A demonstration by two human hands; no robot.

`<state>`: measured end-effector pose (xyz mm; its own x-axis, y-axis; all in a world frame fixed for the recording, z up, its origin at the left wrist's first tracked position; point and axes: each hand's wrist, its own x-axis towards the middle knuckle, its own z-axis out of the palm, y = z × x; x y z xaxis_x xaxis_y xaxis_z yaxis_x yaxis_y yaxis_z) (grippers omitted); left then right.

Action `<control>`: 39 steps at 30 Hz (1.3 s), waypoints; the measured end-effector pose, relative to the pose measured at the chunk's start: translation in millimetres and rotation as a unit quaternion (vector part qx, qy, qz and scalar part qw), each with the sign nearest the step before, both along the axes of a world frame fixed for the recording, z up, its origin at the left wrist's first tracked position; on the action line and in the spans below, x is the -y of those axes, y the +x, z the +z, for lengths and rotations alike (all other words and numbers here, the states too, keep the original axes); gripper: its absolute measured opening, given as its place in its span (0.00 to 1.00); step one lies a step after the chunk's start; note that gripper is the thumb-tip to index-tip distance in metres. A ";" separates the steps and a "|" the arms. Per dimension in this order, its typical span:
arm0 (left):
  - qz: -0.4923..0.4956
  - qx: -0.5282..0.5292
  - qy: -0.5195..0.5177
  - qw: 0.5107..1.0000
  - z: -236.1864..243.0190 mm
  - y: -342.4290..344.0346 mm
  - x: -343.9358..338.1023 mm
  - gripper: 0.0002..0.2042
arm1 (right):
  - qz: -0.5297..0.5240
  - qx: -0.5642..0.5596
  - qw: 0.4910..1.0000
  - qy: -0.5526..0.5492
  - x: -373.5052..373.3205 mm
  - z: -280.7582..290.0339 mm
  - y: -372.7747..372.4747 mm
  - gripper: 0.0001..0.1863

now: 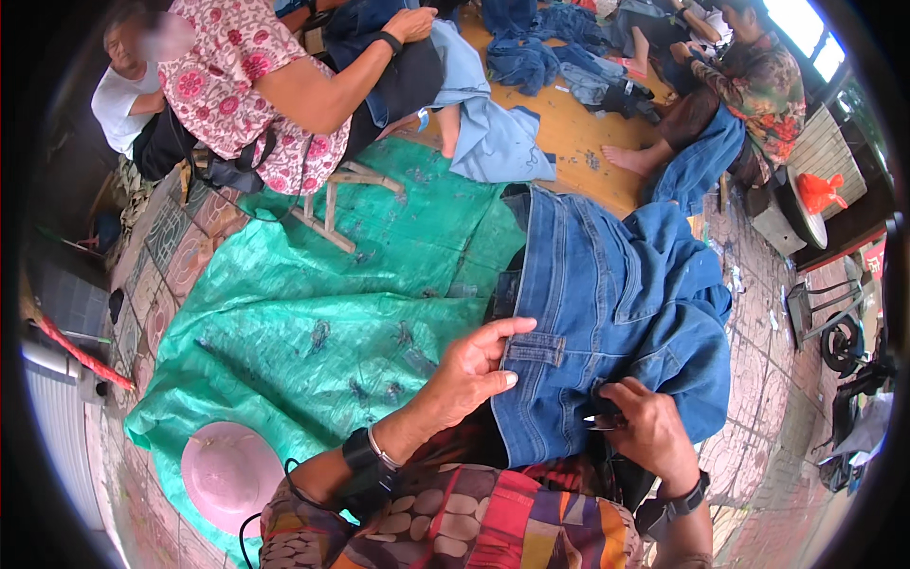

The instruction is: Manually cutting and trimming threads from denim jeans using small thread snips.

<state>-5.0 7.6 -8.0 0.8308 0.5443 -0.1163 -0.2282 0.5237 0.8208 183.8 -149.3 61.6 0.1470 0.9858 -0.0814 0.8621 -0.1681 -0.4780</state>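
Note:
Across my lap lies a pair of blue denim jeans (592, 275), its waistband toward the left and the rest bunched to the right. My left hand (464, 375) is at the waistband edge, thumb and forefinger spread beside a belt loop (536, 347). The other fingers of that hand are curled, and no grip on the cloth shows. Lower on the denim, my right hand (649, 431) is closed around a small metal tool (599, 423) that looks like thread snips. Its short blades point left, close to the fabric; most of the tool is hidden in my fingers.
A green plastic sheet (284, 294) with thread scraps covers the ground; a pink hat (230, 474) rests on it. Ahead stands a low wooden stool (330, 213). Co-workers sit at the front left and right with denim, near a pile of jeans (521, 62). At right is a metal-framed chair (825, 305).

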 end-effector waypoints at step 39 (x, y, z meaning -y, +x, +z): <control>0.198 -0.167 0.437 0.861 -8.4 -7.6 -5.7 0.05 | 0.055 -0.072 0.991 0.103 -77.8 5.1 -22.2 0.16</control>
<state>-12.7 13.3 -16.4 0.5593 0.7781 0.2860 0.0786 -0.3932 0.9161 161.6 -71.5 66.7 0.0384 0.9932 0.1102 0.7896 0.0374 -0.6125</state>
